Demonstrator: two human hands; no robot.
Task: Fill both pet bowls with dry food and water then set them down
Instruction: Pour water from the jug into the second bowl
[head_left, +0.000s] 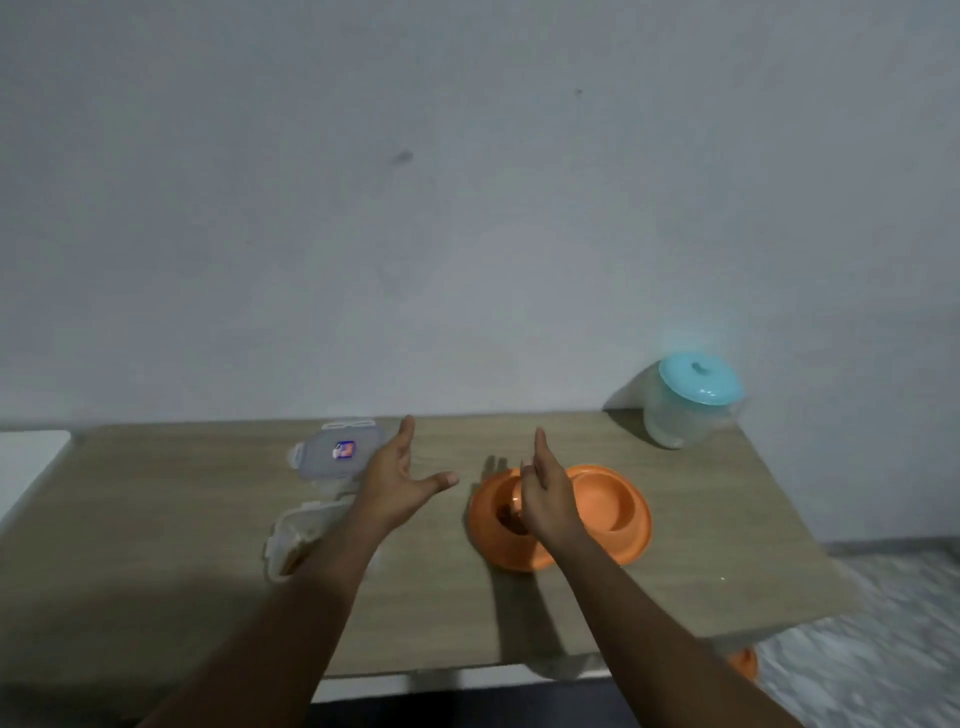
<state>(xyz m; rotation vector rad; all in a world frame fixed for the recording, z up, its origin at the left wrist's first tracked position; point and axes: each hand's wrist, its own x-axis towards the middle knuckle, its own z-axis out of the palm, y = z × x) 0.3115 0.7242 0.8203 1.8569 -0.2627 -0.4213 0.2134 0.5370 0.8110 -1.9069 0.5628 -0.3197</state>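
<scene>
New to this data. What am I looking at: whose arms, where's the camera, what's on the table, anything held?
No machine here: a person works bare-handed, and the single picture comes from a camera worn on their head, looking forward and down. On the wooden table lie an orange double pet bowl, a clear container with its lid off beside it, and a clear jug with a turquoise top at the far right corner. The left hand is spread open, holding nothing, near the lid. The right hand hovers over the bowl's left compartment; whether it holds anything cannot be told.
</scene>
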